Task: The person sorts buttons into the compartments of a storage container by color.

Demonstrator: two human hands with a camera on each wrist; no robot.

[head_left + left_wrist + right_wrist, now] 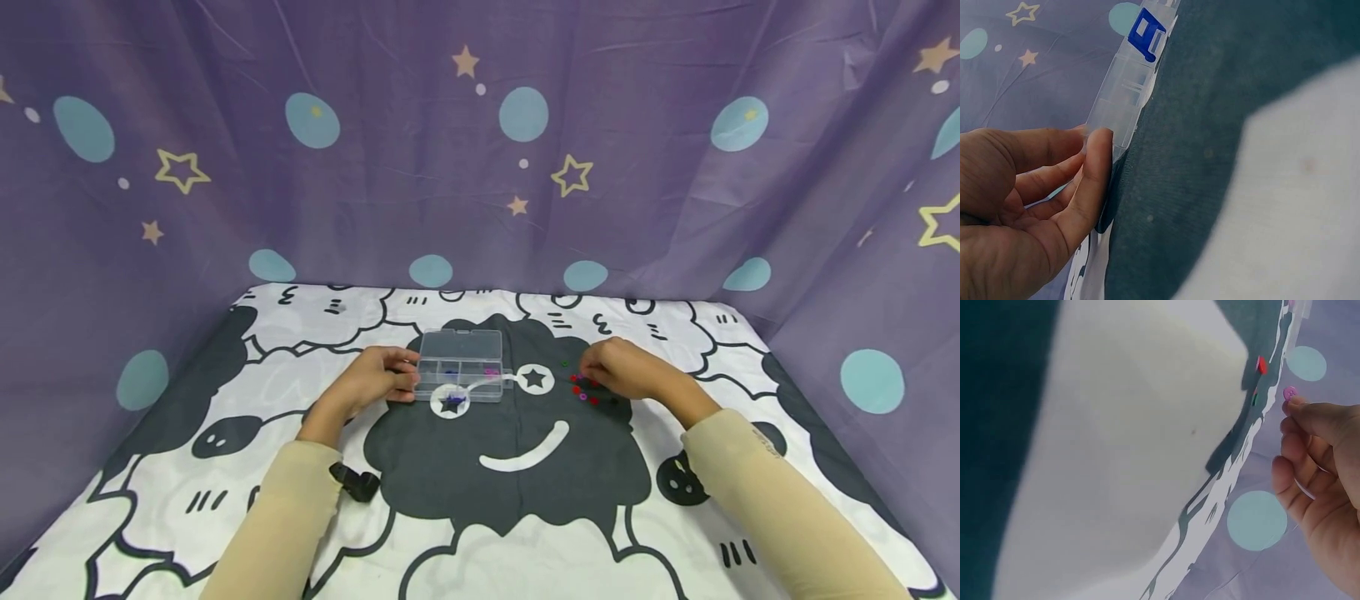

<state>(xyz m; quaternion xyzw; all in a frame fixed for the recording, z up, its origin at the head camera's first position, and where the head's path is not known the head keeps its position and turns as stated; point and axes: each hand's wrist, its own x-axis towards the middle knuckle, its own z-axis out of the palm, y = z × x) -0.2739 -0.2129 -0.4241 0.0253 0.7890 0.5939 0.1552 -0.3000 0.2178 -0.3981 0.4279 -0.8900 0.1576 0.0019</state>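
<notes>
1. A purple backdrop [480, 167] printed with stars and pale blue discs hangs behind and to both sides of the worktop.
2. The worktop is spread with a white cloth [225, 467] bearing black cartoon cloud shapes; the biggest dark cloud [517, 467], with star eyes and a curved smile, lies in the middle.
3. Two forearms in beige sleeves [780, 508] come in from the near edge, and a small black strap piece [354, 482] shows at the left wrist.
4. A clear plastic compartment box [459, 364] sits on the upper part of the dark cloud, with a few coloured bits visible inside; a blue clasp [1147, 32] shows on its edge in the left wrist view.
5. The left hand [375, 379] rests at the box's left side, its fingers gently curled with the fingertips [1099, 147] pressed against the clear wall.
6. The right hand [626, 368] is well to the right of the box, over a scatter of small red and pink buttons [583, 393] on the cloth.
7. In the right wrist view its fingertips pinch one tiny pink button [1290, 394], lifted clear of the cloth.
</notes>
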